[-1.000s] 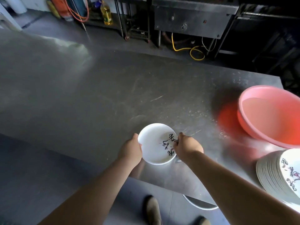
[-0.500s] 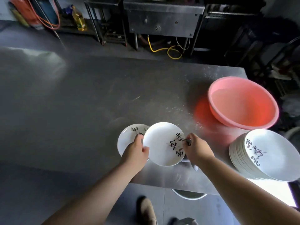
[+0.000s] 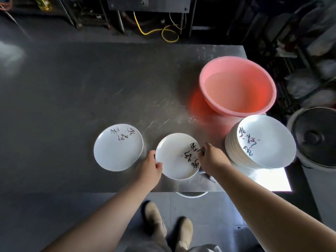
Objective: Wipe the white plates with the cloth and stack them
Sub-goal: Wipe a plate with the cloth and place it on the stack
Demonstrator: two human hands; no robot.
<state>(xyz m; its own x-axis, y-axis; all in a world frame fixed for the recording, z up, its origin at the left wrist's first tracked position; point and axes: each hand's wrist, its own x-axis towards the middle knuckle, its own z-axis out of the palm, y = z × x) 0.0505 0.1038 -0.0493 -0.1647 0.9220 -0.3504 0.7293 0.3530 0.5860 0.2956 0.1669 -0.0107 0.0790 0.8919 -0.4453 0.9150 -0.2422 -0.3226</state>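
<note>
Hands framed the nearest plate (image 3: 177,156): the left hand (image 3: 149,165) pinched its near-left rim, the right hand (image 3: 211,158) curled around a dark cloth (image 3: 206,174), mostly hidden beneath it, at the plate's right edge. Half a second earlier this plate overlapped the plate to its left (image 3: 118,147); now they lay apart, so stacking seemingly had not begun. Farther right, the tall stack (image 3: 261,142) waited beside the pink basin (image 3: 238,84), its contents unclear.

My left hand (image 3: 151,165) grips the near rim of a white plate (image 3: 175,157); my right hand (image 3: 211,158) pinches a grey cloth (image 3: 206,174) against its lettered side. Another plate (image 3: 118,147) lies just left, a stack (image 3: 260,142) right.
</note>
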